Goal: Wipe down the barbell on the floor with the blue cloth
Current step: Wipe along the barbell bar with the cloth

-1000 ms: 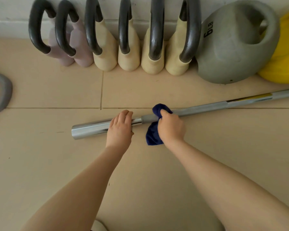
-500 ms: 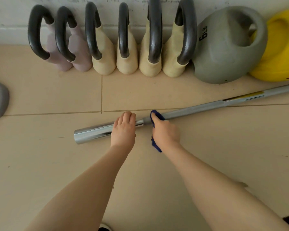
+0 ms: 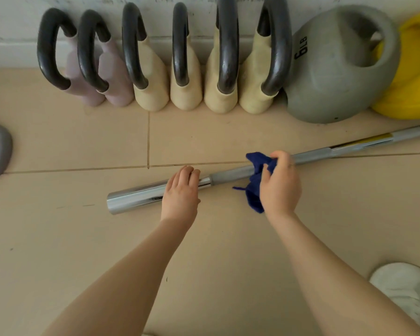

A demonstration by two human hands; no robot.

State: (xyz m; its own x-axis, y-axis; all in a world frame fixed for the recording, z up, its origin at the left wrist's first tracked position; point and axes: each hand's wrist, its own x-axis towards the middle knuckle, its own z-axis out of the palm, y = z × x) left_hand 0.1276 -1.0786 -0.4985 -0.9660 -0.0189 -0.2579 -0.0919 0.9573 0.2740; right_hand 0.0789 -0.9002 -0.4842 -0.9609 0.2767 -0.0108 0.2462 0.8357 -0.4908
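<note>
the barbell (image 3: 230, 176) lies on the tiled floor (image 3: 58, 238), running from its chrome end at the lower left up towards the right edge of the view. the left hand (image 3: 181, 192) rests over the chrome sleeve with fingers curved over the top, steadying it much as it did a second ago; whether the thumb wraps under cannot be told. the right hand (image 3: 278, 183) pinches the blue cloth (image 3: 256, 183), fingers curled round the bunched fabric. half a second ago that hand sat close beside the left one with the cloth mostly hidden under it; now it has slid rightward along the grey part of the shaft, the two hands are apart, and more of the cloth shows, draped over the bar with a tail hanging on the near side. this reads as one stroke of a back-and-forth wipe on this stretch of shaft. the long run of bar out past the yellow label (image 3: 364, 139) probably remains to be done.
</note>
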